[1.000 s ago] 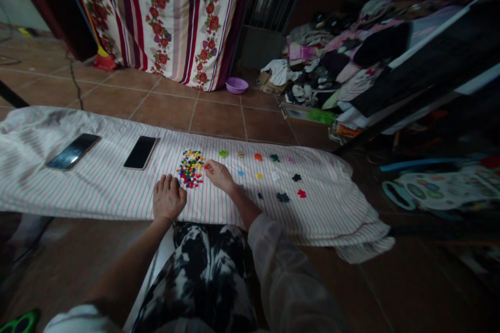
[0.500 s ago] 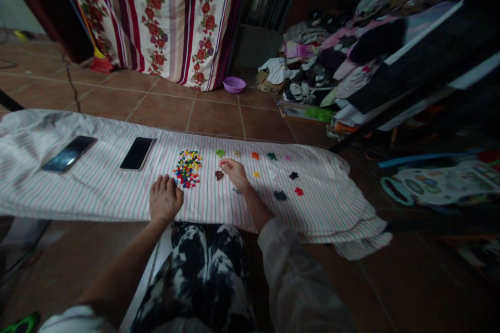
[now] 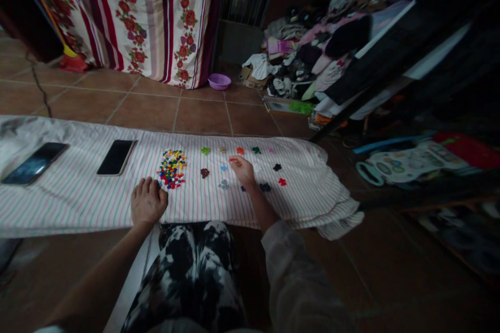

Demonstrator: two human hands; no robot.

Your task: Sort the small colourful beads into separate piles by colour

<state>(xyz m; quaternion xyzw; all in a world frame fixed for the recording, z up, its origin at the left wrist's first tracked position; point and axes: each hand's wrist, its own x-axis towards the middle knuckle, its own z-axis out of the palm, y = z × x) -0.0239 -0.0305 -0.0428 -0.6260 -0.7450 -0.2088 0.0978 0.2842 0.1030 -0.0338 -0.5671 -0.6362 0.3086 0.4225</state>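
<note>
My left hand lies palm down on the striped cloth, fingers stretched out and holding nothing. Just beyond its thumb is a mixed heap of small coloured beads. To the right, my right hand is pinched on a tiny red bead, held over the sorted piles. Around it sit little single-colour groups: brown beads, light green beads, orange beads, dark green beads, grey beads, black beads and red beads. My right hand covers part of the cloth.
Two phones, a near phone and a farther phone, lie at the left of the cloth. Past the table are a purple basin, a floral curtain and a clothes heap. A dark slanting bar rises at the right.
The view has swung to the right. My right hand has moved right across the sorted piles with the red bead, uncovering blue and grey beads. My left hand stays beside the heap.
</note>
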